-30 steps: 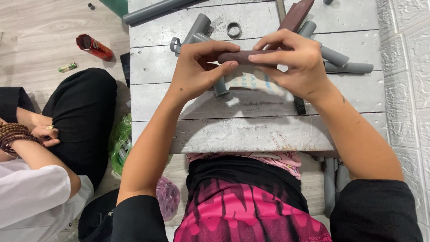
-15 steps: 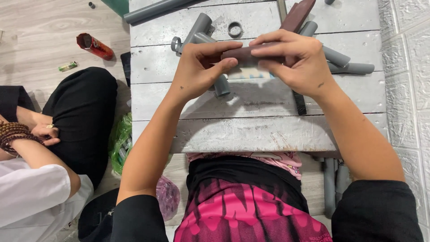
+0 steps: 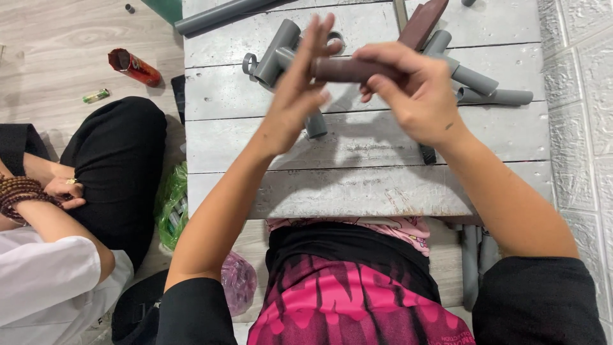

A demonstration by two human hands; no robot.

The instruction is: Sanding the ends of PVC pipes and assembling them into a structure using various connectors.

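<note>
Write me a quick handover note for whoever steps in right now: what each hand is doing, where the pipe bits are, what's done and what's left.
Left hand: fingers spread, palm against the left end of the brown roll; not gripping it.
Right hand: fingers closed around the right end of the roll, held above the table.
Things: grey pipe fittings and short grey pipes lie at the far side of the table; a loose grey ring sits beside the fittings; a long grey pipe lies at the far left corner.
Done: roll is in hand.
Left: the pipe pieces lie loose and untouched on the table.
</note>
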